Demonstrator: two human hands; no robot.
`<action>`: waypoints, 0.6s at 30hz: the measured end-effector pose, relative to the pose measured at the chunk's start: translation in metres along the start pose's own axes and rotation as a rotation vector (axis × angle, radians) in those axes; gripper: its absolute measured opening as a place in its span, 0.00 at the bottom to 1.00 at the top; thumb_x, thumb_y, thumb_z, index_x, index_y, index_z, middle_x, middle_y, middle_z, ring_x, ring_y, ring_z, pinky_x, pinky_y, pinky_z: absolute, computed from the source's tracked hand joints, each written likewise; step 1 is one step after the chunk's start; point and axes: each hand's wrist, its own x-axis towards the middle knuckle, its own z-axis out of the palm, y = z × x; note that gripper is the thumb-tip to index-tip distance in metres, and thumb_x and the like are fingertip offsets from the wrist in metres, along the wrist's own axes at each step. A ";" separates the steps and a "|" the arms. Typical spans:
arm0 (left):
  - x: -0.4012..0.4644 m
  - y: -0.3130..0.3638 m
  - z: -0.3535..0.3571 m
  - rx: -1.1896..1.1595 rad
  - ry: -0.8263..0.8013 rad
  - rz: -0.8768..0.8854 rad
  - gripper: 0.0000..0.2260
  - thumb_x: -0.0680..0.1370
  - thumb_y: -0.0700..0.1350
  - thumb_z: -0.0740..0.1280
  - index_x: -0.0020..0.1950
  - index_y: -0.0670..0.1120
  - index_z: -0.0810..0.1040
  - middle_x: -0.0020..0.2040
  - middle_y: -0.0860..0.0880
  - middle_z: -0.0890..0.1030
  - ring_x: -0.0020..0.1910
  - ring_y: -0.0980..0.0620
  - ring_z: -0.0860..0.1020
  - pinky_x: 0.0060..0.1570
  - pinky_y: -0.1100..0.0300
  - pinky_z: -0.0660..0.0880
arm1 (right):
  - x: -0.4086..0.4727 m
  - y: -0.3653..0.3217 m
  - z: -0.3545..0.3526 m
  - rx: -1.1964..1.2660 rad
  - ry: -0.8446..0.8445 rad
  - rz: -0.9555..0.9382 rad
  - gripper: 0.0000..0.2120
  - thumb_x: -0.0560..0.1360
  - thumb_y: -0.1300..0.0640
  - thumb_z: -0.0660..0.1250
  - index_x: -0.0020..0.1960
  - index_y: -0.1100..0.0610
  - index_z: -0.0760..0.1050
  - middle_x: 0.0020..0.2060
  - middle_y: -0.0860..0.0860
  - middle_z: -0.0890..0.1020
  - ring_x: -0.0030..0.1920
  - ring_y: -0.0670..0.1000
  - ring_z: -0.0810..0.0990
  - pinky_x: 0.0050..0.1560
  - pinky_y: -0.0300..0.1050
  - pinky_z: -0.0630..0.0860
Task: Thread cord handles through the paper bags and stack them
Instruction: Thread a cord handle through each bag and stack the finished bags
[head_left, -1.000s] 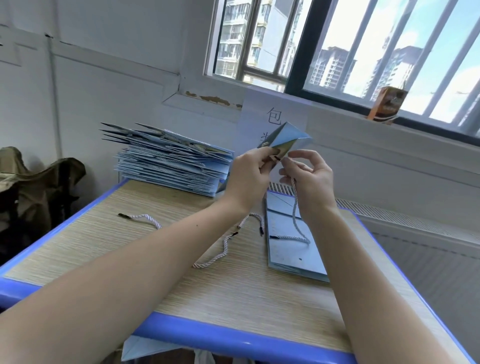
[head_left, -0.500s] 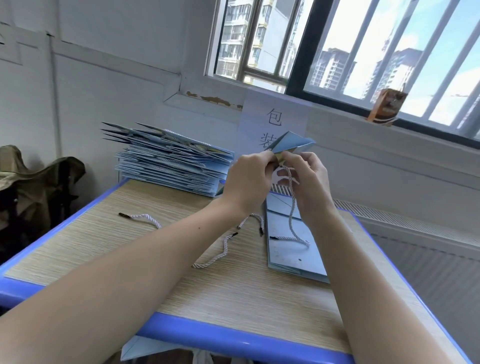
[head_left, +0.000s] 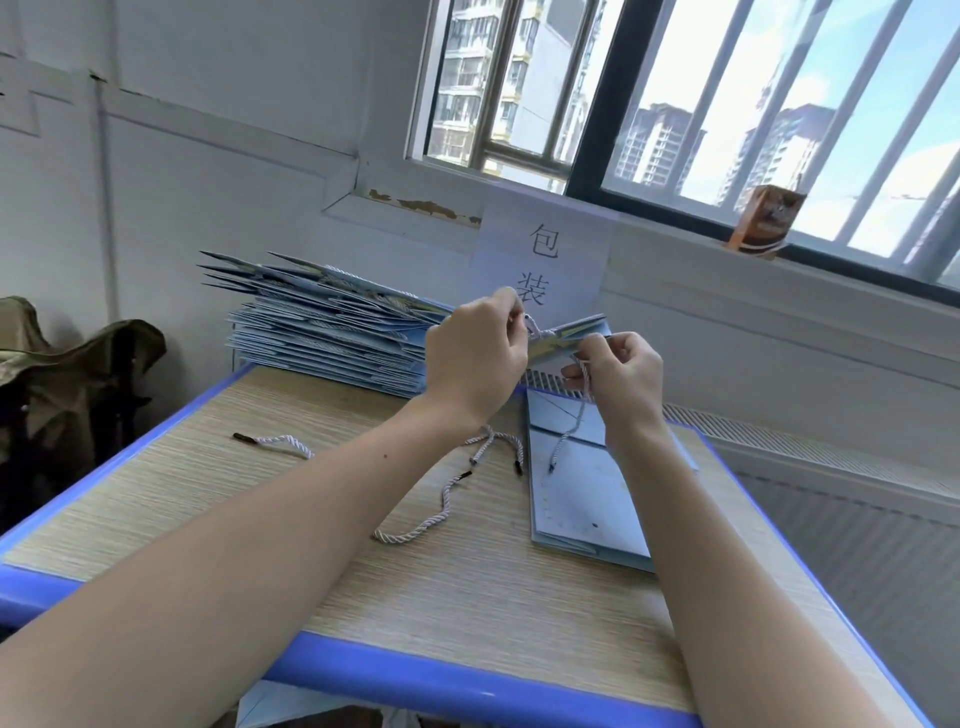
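I hold a flat light-blue paper bag (head_left: 582, 332) edge-on above the back of the table. My left hand (head_left: 475, 353) pinches the white twisted cord (head_left: 569, 441) where it comes out at the bag's top edge. My right hand (head_left: 621, 382) pinches the same cord just below the bag; its black-tipped end hangs down over a small pile of flat blue bags (head_left: 582, 493) on the table's right. A tall stack of blue bags (head_left: 322, 327) stands at the back left. Loose cords (head_left: 441, 499) lie mid-table, and another cord (head_left: 275, 441) lies to the left.
The wooden table has a blue rim (head_left: 467, 686). A paper sign (head_left: 545, 260) hangs on the wall under the window sill, where a brown carton (head_left: 763, 221) stands. An olive folding chair (head_left: 67, 384) is at the left, a radiator (head_left: 831, 493) at the right.
The bag has tipped down from an upright point to a flatter, edge-on pose. My hands have drawn apart, the left pulling cord up through the bag, and the hanging end has risen off the pile.
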 end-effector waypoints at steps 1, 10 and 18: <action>0.000 -0.001 0.001 0.019 -0.044 0.023 0.05 0.81 0.44 0.64 0.49 0.47 0.79 0.41 0.52 0.81 0.39 0.50 0.78 0.36 0.57 0.73 | 0.001 0.000 0.000 -0.005 0.001 0.002 0.03 0.74 0.59 0.67 0.45 0.59 0.75 0.30 0.50 0.83 0.36 0.53 0.85 0.42 0.51 0.81; -0.003 -0.012 0.012 0.107 -0.349 0.106 0.07 0.80 0.40 0.64 0.52 0.44 0.81 0.52 0.46 0.72 0.55 0.45 0.72 0.48 0.53 0.72 | 0.001 -0.001 -0.006 -0.065 -0.031 0.093 0.05 0.78 0.59 0.65 0.49 0.61 0.74 0.39 0.57 0.83 0.24 0.47 0.75 0.26 0.43 0.70; -0.004 -0.017 0.014 0.166 -0.298 0.091 0.08 0.81 0.39 0.62 0.53 0.41 0.80 0.66 0.43 0.70 0.61 0.42 0.72 0.55 0.47 0.74 | 0.000 -0.001 -0.006 -0.143 -0.015 0.068 0.05 0.75 0.55 0.66 0.43 0.56 0.75 0.33 0.51 0.86 0.27 0.47 0.73 0.31 0.42 0.70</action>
